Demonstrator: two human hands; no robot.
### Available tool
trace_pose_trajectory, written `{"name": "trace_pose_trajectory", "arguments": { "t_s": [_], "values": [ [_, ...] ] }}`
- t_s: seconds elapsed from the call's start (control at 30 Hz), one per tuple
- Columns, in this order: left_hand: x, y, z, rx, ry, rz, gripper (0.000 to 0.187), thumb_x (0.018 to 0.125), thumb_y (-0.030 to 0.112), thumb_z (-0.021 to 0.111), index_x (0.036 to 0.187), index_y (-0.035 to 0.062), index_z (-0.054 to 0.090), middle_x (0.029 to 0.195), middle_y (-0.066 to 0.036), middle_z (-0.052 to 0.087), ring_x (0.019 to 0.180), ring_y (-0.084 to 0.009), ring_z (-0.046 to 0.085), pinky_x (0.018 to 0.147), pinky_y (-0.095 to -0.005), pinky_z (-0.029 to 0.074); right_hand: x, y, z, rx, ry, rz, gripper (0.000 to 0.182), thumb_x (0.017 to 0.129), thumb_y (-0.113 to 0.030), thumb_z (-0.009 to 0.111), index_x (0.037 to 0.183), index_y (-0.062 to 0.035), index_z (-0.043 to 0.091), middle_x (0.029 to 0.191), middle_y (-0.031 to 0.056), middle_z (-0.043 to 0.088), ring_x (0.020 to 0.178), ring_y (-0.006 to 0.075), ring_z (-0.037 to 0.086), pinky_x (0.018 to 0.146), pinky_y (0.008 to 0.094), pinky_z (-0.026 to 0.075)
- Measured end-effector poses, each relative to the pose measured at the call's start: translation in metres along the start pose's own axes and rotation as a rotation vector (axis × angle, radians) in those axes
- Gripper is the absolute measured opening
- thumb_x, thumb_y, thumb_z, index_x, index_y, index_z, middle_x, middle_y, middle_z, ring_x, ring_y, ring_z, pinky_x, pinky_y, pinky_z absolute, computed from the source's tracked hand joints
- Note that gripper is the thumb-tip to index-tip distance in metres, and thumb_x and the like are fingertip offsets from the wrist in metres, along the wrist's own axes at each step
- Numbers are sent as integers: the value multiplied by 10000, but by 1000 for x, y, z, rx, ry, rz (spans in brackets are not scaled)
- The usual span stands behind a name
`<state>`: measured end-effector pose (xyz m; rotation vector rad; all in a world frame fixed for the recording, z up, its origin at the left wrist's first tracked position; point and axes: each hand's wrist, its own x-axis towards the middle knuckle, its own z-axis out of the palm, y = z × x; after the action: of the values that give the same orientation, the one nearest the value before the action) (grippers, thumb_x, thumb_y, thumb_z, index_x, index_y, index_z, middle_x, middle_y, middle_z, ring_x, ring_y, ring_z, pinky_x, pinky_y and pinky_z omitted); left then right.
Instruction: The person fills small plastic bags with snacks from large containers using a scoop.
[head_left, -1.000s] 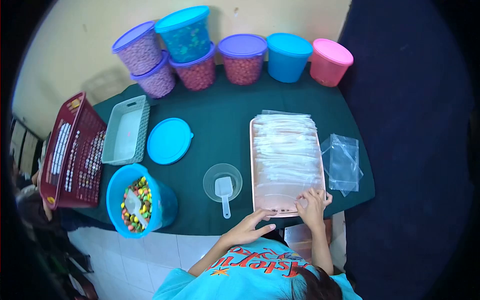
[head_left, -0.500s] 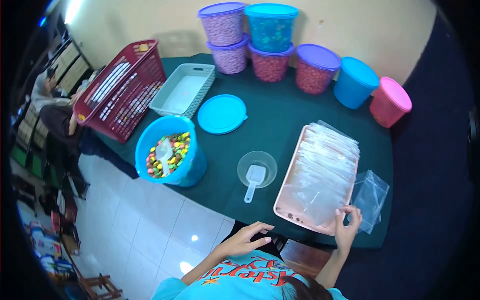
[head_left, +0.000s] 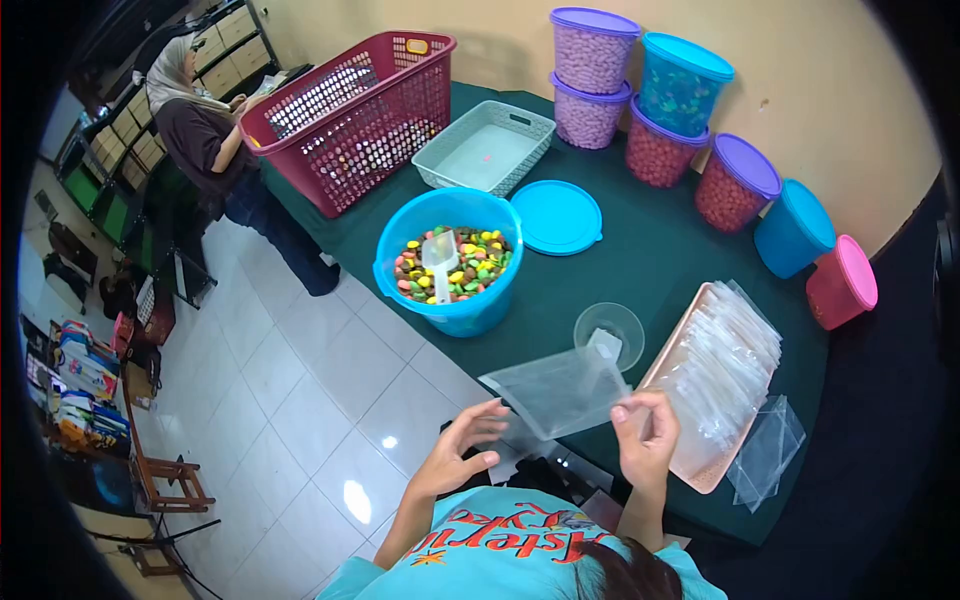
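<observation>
tub [head_left: 450,262] left of tray [head_left: 668,372] | scoop [head_left: 440,258] in tub

I see the wearer from above: a turquoise T-shirt [head_left: 490,545] with short sleeves, printed across the chest with large red-orange script lettering outlined in white; the words cannot be read in full. Dark hair [head_left: 620,578] shows at the lower edge of the view. Both forearms are bare, with no watch, ring or bracelet visible on the left hand [head_left: 465,450] or the right hand [head_left: 645,440]. Neither hand is gloved.
</observation>
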<state>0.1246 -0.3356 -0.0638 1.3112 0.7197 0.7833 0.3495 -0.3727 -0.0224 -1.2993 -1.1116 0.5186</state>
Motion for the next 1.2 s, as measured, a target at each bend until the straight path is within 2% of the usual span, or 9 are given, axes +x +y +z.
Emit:
{"name": "trace_pose_trajectory", "arguments": {
  "t_s": [0.03, 0.13, 0.3, 0.47, 0.53, 0.67, 0.73, 1.03, 1.2],
  "values": [
    [1, -6, -6, 0, 2, 7, 685, 789, 419, 565, 1271, 8, 302, 1222, -150, 406, 1085, -248, 452, 902, -400, 373, -2, -1, 13, 55, -29, 36, 98, 732, -24, 612, 777, -14, 526, 731, 64, 543, 703, 143, 494, 675, 262, 385],
    [5, -14, -23, -284, -37, -202, 916, 753, 728, 193, 1312, 2, 220, 1241, -180, 379, 1073, -276, 461, 876, -415, 396, -8, 1, 50, 312, -155, 120, 76, 762, 9, 563, 808, 12, 503, 770, 82, 562, 755, 123, 526, 722, 250, 415],
    [10, 6, -87, -569, -115, -243, 903, 757, 722, 189, 1323, 19, 207, 1273, -227, 336, 1132, -333, 411, 912, -488, 349, -2, -8, 114, 149, -480, -212, 168, 615, 73, 484, 771, 31, 532, 914, 166, 607, 876, 262, 568, 818, 344, 412],
    [10, 29, -154, -1170, -210, -187, 866, 752, 724, 192, 1345, 94, 213, 1325, -208, 280, 1176, -341, 354, 971, -518, 261, -4, -11, 200, 211, -521, -198, 170, 597, 46, 499, 753, 7, 554, 915, 142, 617, 870, 280, 590, 808, 373, 420],
    [7, 41, -177, -1289, -142, -176, 808, 771, 687, 252, 1330, 104, 246, 1332, -240, 244, 1186, -390, 315, 914, -625, 247, 2, -10, 226, 194, -611, -255, 219, 617, 15, 505, 825, -20, 568, 975, 104, 610, 945, 274, 559, 883, 395, 357],
    [2, 47, -215, -1391, -133, -110, 804, 774, 684, 254, 1325, 99, 252, 1337, -236, 238, 1188, -384, 316, 913, -613, 257, 12, -19, 260, -54, -842, -290, 343, 693, -123, 504, 1031, -112, 560, 1138, 1, 547, 1154, 244, 400, 988, 454, 91],
    [5, 41, -236, -1446, -164, -128, 804, 771, 677, 279, 1333, 103, 251, 1337, -209, 253, 1192, -368, 322, 958, -568, 240, 13, -24, 272, -126, -845, -294, 360, 703, -146, 493, 1056, -117, 557, 1151, 0, 540, 1173, 249, 374, 982, 471, 78],
    [43, 54, -279, -1385, 48, -65, 823, 767, 659, 337, 1304, 40, 265, 1294, -276, 278, 1137, -416, 362, 968, -533, 243, 35, -31, 279, -152, -870, -233, 383, 718, -234, 527, 1072, -97, 576, 1158, 22, 537, 1138, 251, 403, 976, 469, 95],
    [66, 71, -270, -525, -19, 125, 889, 746, 657, 383, 1344, 36, 162, 1311, -252, 279, 1126, -356, 406, 988, -461, 248, 63, -22, 289, -129, -507, -274, 309, 667, -13, 589, 975, -44, 590, 1028, 87, 570, 962, 244, 508, 868, 354, 352]
  ]
}}
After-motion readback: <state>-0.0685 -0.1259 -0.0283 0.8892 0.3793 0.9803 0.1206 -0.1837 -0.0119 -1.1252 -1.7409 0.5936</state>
